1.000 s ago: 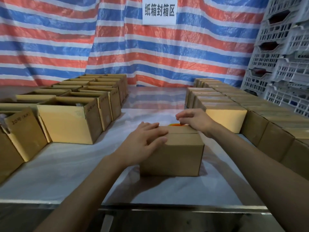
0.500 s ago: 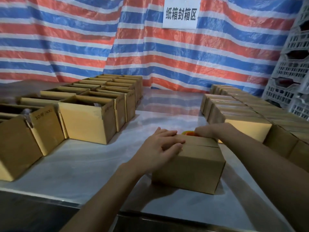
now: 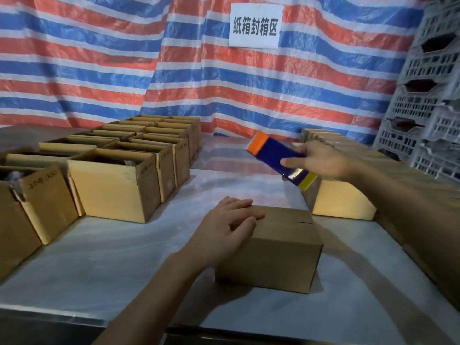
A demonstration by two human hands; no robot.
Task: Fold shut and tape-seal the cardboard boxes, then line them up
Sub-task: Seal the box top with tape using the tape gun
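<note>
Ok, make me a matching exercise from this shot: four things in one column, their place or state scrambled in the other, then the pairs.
Things:
1. left hand
2. right hand
3. tape dispenser
4. open boxes

Place or state:
A. lined up on the left of the table
B. held in the air
C. flat on the closed box
D. gripping the blue tool

Pairs: 1-C, 2-D, 3-B, 4-A

Closed box (image 3: 276, 247) sits centre, open boxes (image 3: 114, 185) left, sealed boxes (image 3: 348, 195) right.
</note>
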